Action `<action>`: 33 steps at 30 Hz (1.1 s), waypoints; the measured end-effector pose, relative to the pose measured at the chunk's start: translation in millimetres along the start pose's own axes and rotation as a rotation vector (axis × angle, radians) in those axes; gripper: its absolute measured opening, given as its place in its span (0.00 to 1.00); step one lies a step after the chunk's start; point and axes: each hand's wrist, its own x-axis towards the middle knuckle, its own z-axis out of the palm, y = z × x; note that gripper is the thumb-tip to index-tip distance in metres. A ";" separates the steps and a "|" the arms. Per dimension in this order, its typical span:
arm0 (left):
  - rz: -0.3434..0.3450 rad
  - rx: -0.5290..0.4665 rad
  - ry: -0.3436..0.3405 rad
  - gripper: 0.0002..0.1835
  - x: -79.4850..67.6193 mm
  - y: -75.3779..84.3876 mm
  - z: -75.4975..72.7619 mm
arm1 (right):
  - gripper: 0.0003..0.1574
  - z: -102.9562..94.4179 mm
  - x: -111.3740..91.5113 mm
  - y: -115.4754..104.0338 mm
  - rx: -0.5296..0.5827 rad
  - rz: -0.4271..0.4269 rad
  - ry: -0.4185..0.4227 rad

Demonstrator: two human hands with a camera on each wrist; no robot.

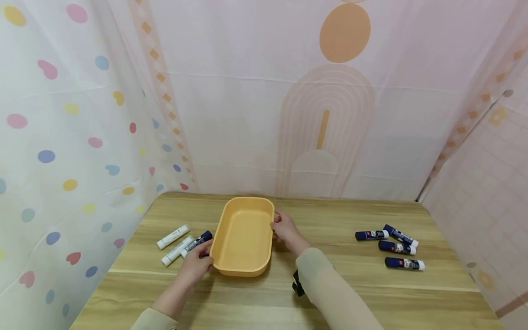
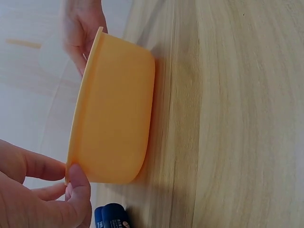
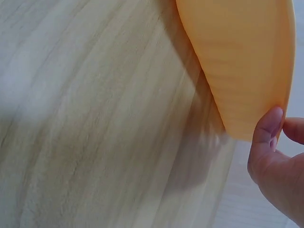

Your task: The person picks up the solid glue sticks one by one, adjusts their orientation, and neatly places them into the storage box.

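Both hands hold a yellow-orange plastic bin (image 1: 243, 240) by its rim over the wooden table. My left hand (image 1: 197, 265) pinches the near left corner, thumb on the outer wall, as the left wrist view also shows. The right hand (image 1: 287, 231) pinches the rim at the far right side; in the right wrist view its thumb (image 3: 269, 126) presses the outer wall. Whether the bin's base touches the table, I cannot tell. Beside the left hand lie white glue sticks (image 1: 173, 236) and a navy glue stick (image 1: 199, 243), partly hidden by that hand.
Several navy glue sticks with white caps (image 1: 404, 263) lie on the right part of the table (image 1: 350, 298). A black object (image 1: 297, 284) shows beside the right sleeve, partly covered. Patterned curtains (image 1: 231, 114) hang behind the table and at both sides.
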 end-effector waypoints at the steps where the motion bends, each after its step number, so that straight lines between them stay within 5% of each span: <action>1: 0.001 0.001 -0.003 0.31 0.7 0.4 -0.4 | 0.34 -0.5 -0.7 0.3 0.000 -0.005 0.000; 10: 0.005 0.075 -0.012 0.30 8.8 1.7 -8.5 | 0.45 -7.1 -14.0 1.7 0.107 0.020 -0.074; 18: 0.003 0.100 0.029 0.32 -6.2 1.5 -0.3 | 0.45 -25.4 -1.6 -3.0 -0.166 -0.082 -0.025; 25: -0.072 0.013 0.022 0.41 -27.7 1.9 13.6 | 0.44 -25.6 14.4 -16.5 -0.424 -0.245 -0.118; 33: 0.003 0.055 0.019 0.30 -35.6 -5.0 23.1 | 0.38 -12.5 20.9 -22.7 -0.493 -0.303 -0.170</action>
